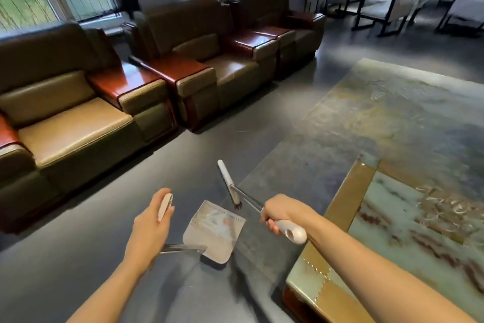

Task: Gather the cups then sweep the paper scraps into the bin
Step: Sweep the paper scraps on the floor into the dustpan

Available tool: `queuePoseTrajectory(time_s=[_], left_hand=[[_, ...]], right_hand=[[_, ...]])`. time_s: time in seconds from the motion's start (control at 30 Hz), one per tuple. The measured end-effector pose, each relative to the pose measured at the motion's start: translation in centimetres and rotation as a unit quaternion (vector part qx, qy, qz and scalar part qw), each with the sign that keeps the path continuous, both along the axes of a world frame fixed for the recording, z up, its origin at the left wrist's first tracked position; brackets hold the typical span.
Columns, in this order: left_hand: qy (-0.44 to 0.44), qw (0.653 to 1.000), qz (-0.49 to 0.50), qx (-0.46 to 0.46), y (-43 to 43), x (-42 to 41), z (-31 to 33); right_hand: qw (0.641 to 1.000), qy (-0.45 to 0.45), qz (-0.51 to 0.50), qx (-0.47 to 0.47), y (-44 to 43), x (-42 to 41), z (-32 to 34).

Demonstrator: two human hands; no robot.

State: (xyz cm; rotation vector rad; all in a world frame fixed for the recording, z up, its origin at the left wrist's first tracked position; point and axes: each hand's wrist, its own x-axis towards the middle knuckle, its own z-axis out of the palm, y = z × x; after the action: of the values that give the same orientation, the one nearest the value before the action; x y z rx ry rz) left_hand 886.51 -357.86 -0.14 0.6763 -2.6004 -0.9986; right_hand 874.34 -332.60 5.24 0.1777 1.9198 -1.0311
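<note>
Brown armchairs (78,123) line the window wall. A patterned rug (392,118) lies beside them, and the table (340,218) is cut off at the right edge. A dustpan (214,233) hangs low over the grey floor, its contents a pale blur. A brush (230,184) tilts just beyond it. The left hand (149,225) wraps the dustpan's handle, mostly hiding it, and the right hand (280,211) clenches the brush's handle.

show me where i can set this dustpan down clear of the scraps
The grey floor between the armchairs and the rug is bare, right below the dustpan in the left hand. The table's near gold corner is also bare. Farther right the tabletop is crowded with paper scraps.
</note>
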Motion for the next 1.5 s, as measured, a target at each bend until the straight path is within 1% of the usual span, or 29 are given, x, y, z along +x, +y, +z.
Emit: queuePoseTrajectory(time_s=[0.13, 0.27, 0.37, 0.43, 0.6, 0.7, 0.83, 0.9, 1.0, 1.1, 1.27, 1.5], left_hand=[[0.021, 1.0, 0.006, -0.005, -1.4, -10.0, 0.7], [0.043, 0.999, 0.0, -0.01, -3.6, -21.4, -0.1], [0.023, 0.999, -0.012, 0.025, -5.8, -31.0, -1.3], [0.022, 0.999, -0.038, 0.029, -6.8, -37.6, -1.9], [0.017, 0.993, -0.119, 0.009, -7.3, -53.8, -0.4], [0.016, 0.987, -0.148, 0.059, -5.7, -62.6, 1.0], [0.022, 0.976, -0.205, 0.067, -3.0, -74.3, 1.2], [0.027, 0.972, -0.223, 0.066, -2.1, -80.5, 1.2], [0.024, 0.971, -0.226, 0.073, 0.0, -89.7, 1.3], [0.03, 0.971, -0.221, 0.086, 2.7, -98.8, 2.6], [0.024, 0.963, -0.243, 0.118, 8.2, -112.8, 4.1], [0.024, 0.958, -0.257, 0.124, 17.1, -135.2, 2.6]], right_hand=[[0.998, 0.03, -0.051, 0.0, -1.9, -8.9, -0.8], [0.994, 0.057, -0.097, 0.019, -3.5, -19.6, -2.1], [0.987, 0.069, -0.141, 0.028, -4.7, -27.9, -3.7], [0.983, 0.077, -0.162, 0.032, -5.6, -33.1, -4.5], [0.968, 0.103, -0.227, 0.029, -6.4, -44.4, -5.1], [0.955, 0.119, -0.268, 0.036, -5.8, -50.7, -5.0], [0.946, 0.133, -0.287, 0.065, -3.8, -61.0, -5.1], [0.945, 0.14, -0.29, 0.063, -2.3, -67.1, -5.2], [0.944, 0.137, -0.298, 0.047, 0.3, -76.5, -5.2], [0.946, 0.135, -0.29, 0.039, 3.1, -85.4, -4.4], [0.933, 0.14, -0.328, 0.043, 8.1, -98.3, -2.9], [0.925, 0.122, -0.358, 0.019, 14.9, -119.6, -2.4]])
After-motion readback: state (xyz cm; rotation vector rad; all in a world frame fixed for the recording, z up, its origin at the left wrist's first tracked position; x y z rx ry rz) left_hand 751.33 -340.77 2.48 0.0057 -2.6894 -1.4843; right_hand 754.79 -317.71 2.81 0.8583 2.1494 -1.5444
